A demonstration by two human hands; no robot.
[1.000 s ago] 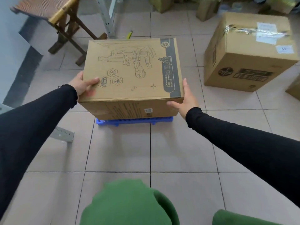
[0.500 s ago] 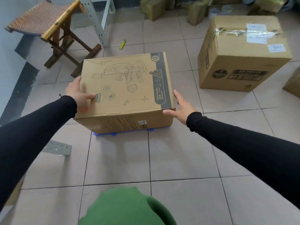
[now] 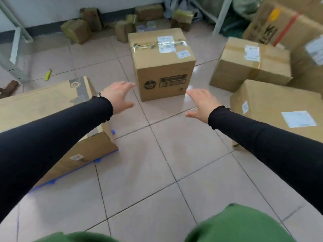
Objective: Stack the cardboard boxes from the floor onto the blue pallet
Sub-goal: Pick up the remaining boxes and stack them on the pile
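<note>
Both hands have let go of the printed box (image 3: 52, 109), now resting on the blue pallet (image 3: 104, 158) at 9 o'clock. Left hand (image 3: 118, 96) and right hand (image 3: 201, 103) reach empty, fingers spread, toward the taped Dettol box (image 3: 162, 67) at 12 o'clock. A one-sided grip may tip it.

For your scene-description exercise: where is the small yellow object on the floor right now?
In the head view the yellow object lies on the tiled floor at upper left, beyond the box on the blue pallet and beside the foot of a grey metal frame.
</note>
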